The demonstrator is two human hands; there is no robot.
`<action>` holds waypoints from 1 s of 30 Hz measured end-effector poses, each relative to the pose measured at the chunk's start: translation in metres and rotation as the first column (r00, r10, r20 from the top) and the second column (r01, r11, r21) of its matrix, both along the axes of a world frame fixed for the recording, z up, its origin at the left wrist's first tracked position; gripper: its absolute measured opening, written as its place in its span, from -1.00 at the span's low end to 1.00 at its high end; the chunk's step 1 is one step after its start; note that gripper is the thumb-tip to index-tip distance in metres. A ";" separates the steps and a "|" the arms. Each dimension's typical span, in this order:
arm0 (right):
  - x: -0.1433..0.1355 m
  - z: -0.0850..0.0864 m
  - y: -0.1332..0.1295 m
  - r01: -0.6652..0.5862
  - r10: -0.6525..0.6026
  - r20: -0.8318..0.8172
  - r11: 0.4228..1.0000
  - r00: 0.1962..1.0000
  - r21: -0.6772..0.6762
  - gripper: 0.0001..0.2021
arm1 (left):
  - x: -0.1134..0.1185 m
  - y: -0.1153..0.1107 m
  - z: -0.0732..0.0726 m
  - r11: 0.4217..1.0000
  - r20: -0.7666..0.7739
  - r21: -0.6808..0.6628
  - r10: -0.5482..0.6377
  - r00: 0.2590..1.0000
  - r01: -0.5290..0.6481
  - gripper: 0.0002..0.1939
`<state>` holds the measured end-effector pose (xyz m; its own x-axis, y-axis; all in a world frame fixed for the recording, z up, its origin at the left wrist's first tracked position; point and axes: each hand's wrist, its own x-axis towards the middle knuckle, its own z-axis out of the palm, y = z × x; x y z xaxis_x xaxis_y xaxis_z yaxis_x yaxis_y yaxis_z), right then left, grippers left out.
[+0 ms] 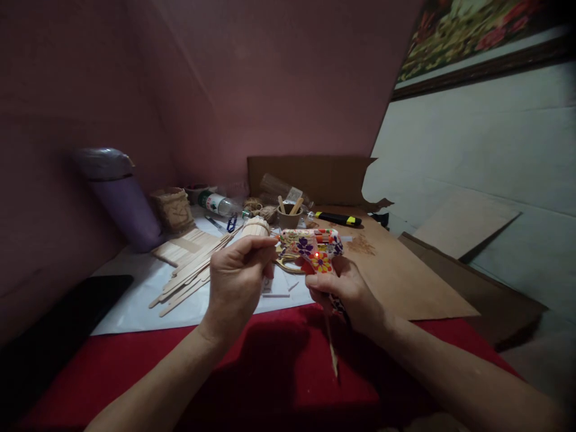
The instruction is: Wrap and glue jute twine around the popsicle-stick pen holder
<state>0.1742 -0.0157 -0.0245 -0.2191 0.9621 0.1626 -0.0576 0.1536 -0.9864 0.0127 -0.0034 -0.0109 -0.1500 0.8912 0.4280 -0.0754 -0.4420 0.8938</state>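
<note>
My right hand [346, 291] is wrapped round the handle of a flower-patterned glue gun [320, 259], which shows a small red light. The gun's nozzle points left, toward my left hand [240, 273]. My left hand is closed, fingertips pinched near the nozzle; what it holds, if anything, is hidden. A pale glue stick [346, 239] sticks out of the gun's back end. Behind my left hand stands a round bundle of wooden sticks [255, 227]. Gold-handled scissors [288, 264] lie partly hidden behind the gun.
Loose craft sticks [189, 277] lie on white paper [130, 309] at left, near a purple tumbler [128, 207]. Behind are a plastic bottle [220, 204], a small cup [289, 217] with sticks and a black-yellow cutter [338, 219]. A brown board [414, 282] covers the right side.
</note>
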 end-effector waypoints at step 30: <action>0.004 -0.007 -0.005 0.013 -0.173 0.347 0.909 0.922 0.417 -0.88 | -0.010 0.006 -0.001 0.861 0.211 -0.395 -0.255 0.943 0.322 -0.81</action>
